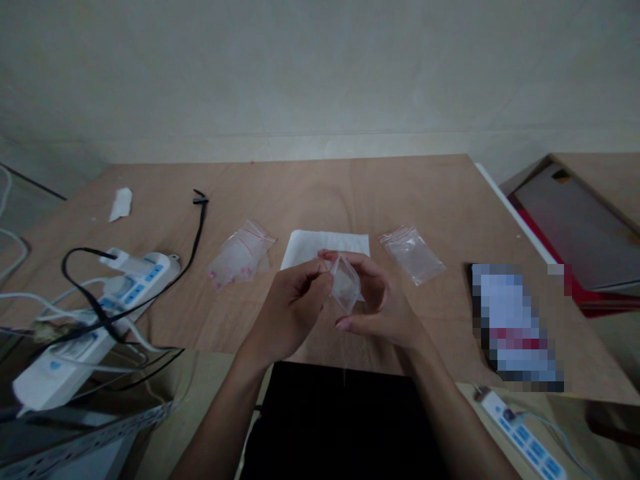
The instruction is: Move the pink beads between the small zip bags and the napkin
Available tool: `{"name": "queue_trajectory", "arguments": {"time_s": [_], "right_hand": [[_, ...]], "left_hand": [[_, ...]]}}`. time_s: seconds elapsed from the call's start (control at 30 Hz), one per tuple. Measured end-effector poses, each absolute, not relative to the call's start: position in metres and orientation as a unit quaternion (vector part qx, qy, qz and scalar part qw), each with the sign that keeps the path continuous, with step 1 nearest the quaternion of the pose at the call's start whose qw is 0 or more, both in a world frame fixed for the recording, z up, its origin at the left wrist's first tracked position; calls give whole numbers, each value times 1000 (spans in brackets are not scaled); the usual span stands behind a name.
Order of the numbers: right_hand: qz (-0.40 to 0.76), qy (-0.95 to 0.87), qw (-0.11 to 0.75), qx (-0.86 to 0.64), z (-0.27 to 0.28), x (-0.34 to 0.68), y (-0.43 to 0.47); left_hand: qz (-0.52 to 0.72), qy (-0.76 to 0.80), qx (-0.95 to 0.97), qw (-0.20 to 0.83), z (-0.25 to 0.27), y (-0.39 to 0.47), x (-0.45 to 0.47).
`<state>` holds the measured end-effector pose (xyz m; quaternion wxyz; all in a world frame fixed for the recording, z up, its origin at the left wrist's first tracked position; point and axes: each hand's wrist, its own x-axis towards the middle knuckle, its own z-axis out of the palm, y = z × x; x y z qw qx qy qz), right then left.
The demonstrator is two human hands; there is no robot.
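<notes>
A small clear plastic bag is held up over the near side of the table, its film spread into a diamond shape. My left hand is closed, pinching the bag's left edge between thumb and fingers. Around the bag's back and right side curve the fingers of my right hand, its thumb lower down and apart from them. A white sheet of paper lies flat behind my hands, partly covered by them. Whether anything is inside the bag I cannot tell.
Several zip bags with small pink bits lie left of the paper; clear zip bags lie right. A phone, blurred out, rests farther right. At left is a power strip with tangled cables; another power strip sits below the table.
</notes>
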<state>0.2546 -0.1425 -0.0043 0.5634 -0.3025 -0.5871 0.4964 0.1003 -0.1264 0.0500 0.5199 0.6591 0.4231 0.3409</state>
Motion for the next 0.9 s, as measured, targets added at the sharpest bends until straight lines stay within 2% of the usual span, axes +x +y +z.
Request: {"name": "queue_trajectory", "arguments": {"time_s": [0.3, 0.43, 0.47, 0.53, 0.63, 0.7, 0.77, 0.83, 0.9], "right_hand": [[411, -558, 613, -380, 9, 254, -137], [378, -605, 573, -405, 26, 262, -125], [362, -634, 547, -409, 33, 265, -120], [311, -725, 457, -411, 50, 271, -108], [196, -872, 217, -393, 79, 273, -89], [124, -914, 42, -385, 95, 267, -79], [77, -922, -81, -372, 104, 256, -73], [49, -928, -124, -348, 106, 245, -70], [29, -934, -119, -336, 105, 237, -68]], "left_hand": [[345, 477, 651, 479, 61, -123, 100], [511, 482, 543, 460, 52, -113, 108], [552, 482, 484, 478, 48, -110, 112], [561, 464, 353, 588, 40, -103, 120], [463, 401, 168, 772, 31, -95, 133], [440, 378, 90, 810, 25, -92, 140], [441, 374, 48, 814, 19, -90, 145], [446, 374, 39, 812, 13, -90, 149], [468, 373, 66, 798, 9, -90, 153]]}}
